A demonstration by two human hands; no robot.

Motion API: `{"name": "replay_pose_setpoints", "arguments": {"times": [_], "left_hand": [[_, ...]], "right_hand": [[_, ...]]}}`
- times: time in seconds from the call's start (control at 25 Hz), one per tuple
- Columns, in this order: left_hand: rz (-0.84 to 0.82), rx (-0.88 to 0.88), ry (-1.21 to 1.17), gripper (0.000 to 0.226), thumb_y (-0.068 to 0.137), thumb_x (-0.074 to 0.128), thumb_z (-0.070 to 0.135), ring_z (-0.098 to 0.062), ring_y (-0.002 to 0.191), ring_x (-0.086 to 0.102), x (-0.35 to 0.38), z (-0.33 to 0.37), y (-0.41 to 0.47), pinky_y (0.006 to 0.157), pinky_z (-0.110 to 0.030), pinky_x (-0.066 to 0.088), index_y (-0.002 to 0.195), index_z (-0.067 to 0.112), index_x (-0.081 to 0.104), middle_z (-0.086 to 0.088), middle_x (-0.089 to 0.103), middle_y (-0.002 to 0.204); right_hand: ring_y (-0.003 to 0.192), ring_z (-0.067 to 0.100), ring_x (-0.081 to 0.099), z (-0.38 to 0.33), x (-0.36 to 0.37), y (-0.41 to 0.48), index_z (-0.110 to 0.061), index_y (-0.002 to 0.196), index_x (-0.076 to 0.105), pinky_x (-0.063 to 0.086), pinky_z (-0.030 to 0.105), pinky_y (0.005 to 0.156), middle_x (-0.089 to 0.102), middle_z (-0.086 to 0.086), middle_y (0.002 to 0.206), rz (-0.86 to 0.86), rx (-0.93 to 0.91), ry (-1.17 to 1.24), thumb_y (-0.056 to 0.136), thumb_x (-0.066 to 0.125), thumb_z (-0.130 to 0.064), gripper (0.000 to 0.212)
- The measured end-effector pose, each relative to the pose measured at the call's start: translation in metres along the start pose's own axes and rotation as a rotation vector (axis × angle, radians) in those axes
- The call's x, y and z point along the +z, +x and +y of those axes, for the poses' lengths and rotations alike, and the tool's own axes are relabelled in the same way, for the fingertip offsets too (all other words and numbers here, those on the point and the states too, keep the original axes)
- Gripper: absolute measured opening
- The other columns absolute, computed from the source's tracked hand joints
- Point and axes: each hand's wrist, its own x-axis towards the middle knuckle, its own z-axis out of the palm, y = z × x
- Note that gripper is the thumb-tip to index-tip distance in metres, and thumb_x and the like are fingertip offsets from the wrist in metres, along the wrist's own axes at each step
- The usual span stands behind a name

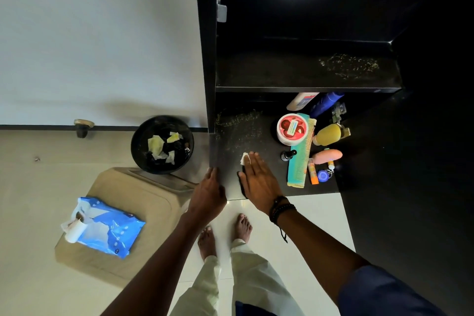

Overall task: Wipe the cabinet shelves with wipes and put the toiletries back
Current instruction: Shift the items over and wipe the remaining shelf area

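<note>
My right hand [257, 178] lies flat on the lower black shelf [230, 161], pressing a white wipe [245, 158] whose corner shows past the fingertips. My left hand [209, 191] rests on the shelf's front left corner, fingers curled over the edge. Toiletries crowd the shelf's right side: a round red-lidded jar [292, 127], a green comb [301, 156], a small dark bottle [287, 155], a yellow bottle [328, 134], a pink bottle [327, 156], white [301, 100] and blue bottles [325, 102] behind. The upper shelf [307, 74] is bare, with smears at its right.
A black bin [161, 145] with used wipes stands on the floor left of the cabinet. A blue wipe pack [110, 228] lies on a beige stool [143, 195]. Smudges mark the lower shelf's back left. My bare feet stand on pale tiles below the shelf.
</note>
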Motion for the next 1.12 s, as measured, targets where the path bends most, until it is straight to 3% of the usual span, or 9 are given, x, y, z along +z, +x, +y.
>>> {"name": "replay_pose_setpoints", "arguments": {"times": [0.08, 0.24, 0.32, 0.4, 0.64, 0.76, 0.88, 1.0, 1.12], "left_hand": [[-0.02, -0.013, -0.009, 0.044, 0.095, 0.044, 0.012, -0.023, 0.09, 0.061, -0.002, 0.001, 0.001, 0.069, -0.031, 0.054, 0.138, 0.009, 0.036, -0.014, 0.051, 0.129], [-0.041, -0.014, 0.023, 0.045, 0.096, 0.042, 0.014, -0.017, 0.085, 0.057, -0.005, -0.005, 0.003, 0.062, -0.022, 0.045, 0.14, 0.01, 0.035, -0.014, 0.057, 0.124], [-0.035, -0.015, 0.033, 0.044, 0.096, 0.043, 0.012, -0.014, 0.079, 0.054, -0.008, -0.009, 0.004, 0.06, -0.021, 0.043, 0.14, 0.011, 0.036, -0.013, 0.062, 0.115], [-0.029, -0.018, 0.029, 0.043, 0.096, 0.042, 0.012, -0.02, 0.083, 0.062, -0.013, -0.012, 0.005, 0.068, -0.03, 0.051, 0.139, 0.013, 0.037, -0.014, 0.065, 0.111], [0.011, -0.054, -0.121, 0.048, 0.094, 0.044, 0.009, -0.028, 0.096, 0.063, -0.013, -0.014, 0.012, 0.079, -0.042, 0.055, 0.14, 0.014, 0.035, -0.014, 0.061, 0.119], [0.004, -0.071, -0.146, 0.046, 0.094, 0.043, 0.008, -0.028, 0.096, 0.062, -0.013, -0.01, 0.017, 0.081, -0.042, 0.055, 0.139, 0.013, 0.038, -0.015, 0.061, 0.119], [0.005, -0.057, -0.132, 0.042, 0.095, 0.043, 0.012, -0.028, 0.095, 0.063, -0.015, -0.017, 0.019, 0.081, -0.041, 0.054, 0.137, 0.014, 0.04, -0.016, 0.061, 0.122], [-0.022, -0.071, -0.132, 0.05, 0.096, 0.043, 0.014, -0.029, 0.109, 0.061, -0.015, -0.023, 0.015, 0.09, -0.038, 0.05, 0.145, 0.017, 0.034, -0.013, 0.056, 0.134], [-0.019, -0.14, -0.131, 0.055, 0.095, 0.045, 0.013, -0.029, 0.124, 0.052, -0.014, -0.035, 0.014, 0.099, -0.037, 0.043, 0.148, 0.015, 0.03, -0.015, 0.052, 0.139]], "right_hand": [[0.141, 0.033, 0.031, 0.002, -0.002, 0.016, -0.001, 0.144, 0.034, 0.027, 0.044, 0.116, 0.035, 0.018, 0.151, -0.038, 0.014, 0.013, 0.099, 0.017, -0.043, 0.064], [0.148, 0.029, 0.012, 0.009, -0.024, 0.07, -0.004, 0.149, 0.022, 0.01, 0.04, 0.12, 0.016, 0.014, 0.159, 0.036, 0.162, 0.147, 0.097, 0.014, -0.049, 0.07], [0.139, 0.034, 0.029, 0.008, -0.029, 0.088, -0.002, 0.142, 0.039, 0.025, 0.042, 0.114, 0.033, 0.017, 0.151, 0.092, 0.25, 0.123, 0.098, 0.022, -0.048, 0.065], [0.117, 0.035, 0.048, 0.001, -0.027, 0.09, 0.0, 0.13, 0.051, 0.04, 0.041, 0.099, 0.051, 0.02, 0.132, 0.115, 0.303, 0.093, 0.1, 0.024, -0.045, 0.06], [0.107, 0.031, 0.054, -0.018, -0.012, 0.036, 0.001, 0.133, 0.047, 0.051, 0.038, 0.091, 0.056, 0.019, 0.127, 0.171, 0.163, 0.128, 0.099, 0.03, -0.037, 0.054], [0.109, 0.031, 0.053, -0.014, -0.012, 0.016, -0.002, 0.135, 0.045, 0.049, 0.04, 0.092, 0.051, 0.018, 0.131, 0.064, 0.067, 0.113, 0.099, 0.032, -0.036, 0.051], [0.12, 0.035, 0.046, -0.002, -0.025, 0.057, 0.003, 0.138, 0.039, 0.042, 0.042, 0.103, 0.044, 0.023, 0.139, 0.13, 0.268, 0.211, 0.098, 0.037, -0.028, 0.05], [0.135, 0.035, 0.035, 0.007, -0.041, 0.121, 0.006, 0.141, 0.035, 0.025, 0.037, 0.116, 0.038, 0.024, 0.145, 0.078, 0.289, 0.286, 0.097, 0.039, -0.02, 0.051], [0.135, 0.034, 0.036, -0.019, -0.039, 0.142, 0.002, 0.139, 0.039, 0.032, 0.038, 0.112, 0.04, 0.021, 0.145, 0.026, 0.222, 0.284, 0.095, 0.041, -0.015, 0.047]]}}
